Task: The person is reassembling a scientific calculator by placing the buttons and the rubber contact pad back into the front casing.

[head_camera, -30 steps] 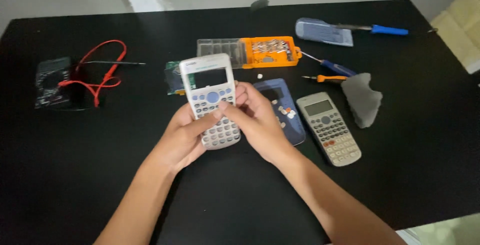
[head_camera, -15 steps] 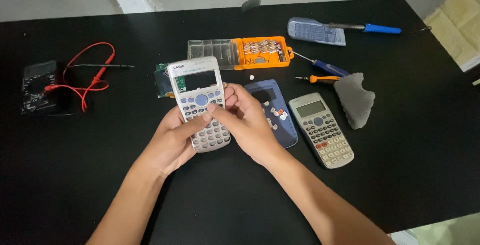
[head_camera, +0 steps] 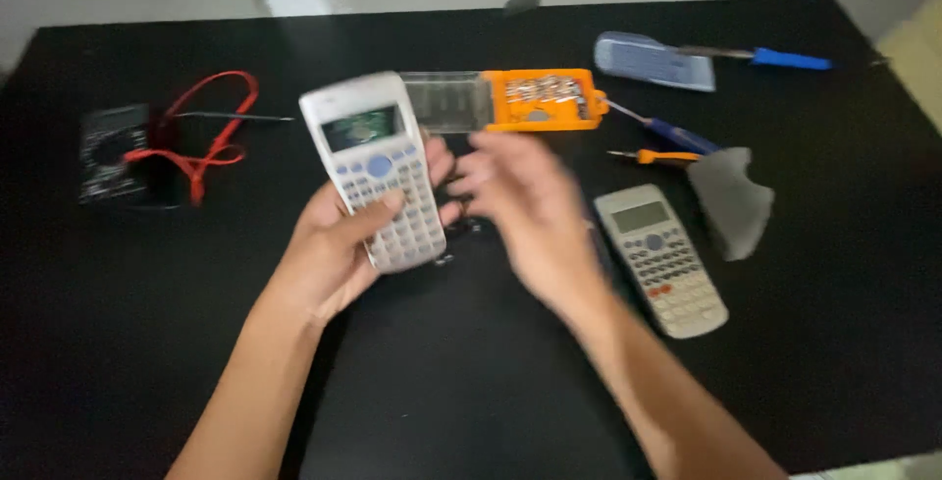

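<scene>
My left hand (head_camera: 339, 244) grips a grey scientific calculator (head_camera: 378, 168) by its lower half, face up and lifted above the black table (head_camera: 471, 382). My right hand (head_camera: 525, 210) hovers just to the right of it, blurred, fingers spread and holding nothing. A second grey calculator (head_camera: 659, 257) lies flat on the table to the right of my right hand.
An orange and clear bit case (head_camera: 505, 100) sits behind the hands. Small screwdrivers (head_camera: 659, 143), a grey cover piece (head_camera: 728, 200), a blue-grey case (head_camera: 653, 60) and a blue-handled screwdriver (head_camera: 775, 56) lie at the right. A black multimeter (head_camera: 113, 151) with red leads (head_camera: 201, 136) is at the left.
My right hand has come off the calculator and moved right, fingers spread. My left hand alone now holds the calculator, lifted a little higher and tilted left.
</scene>
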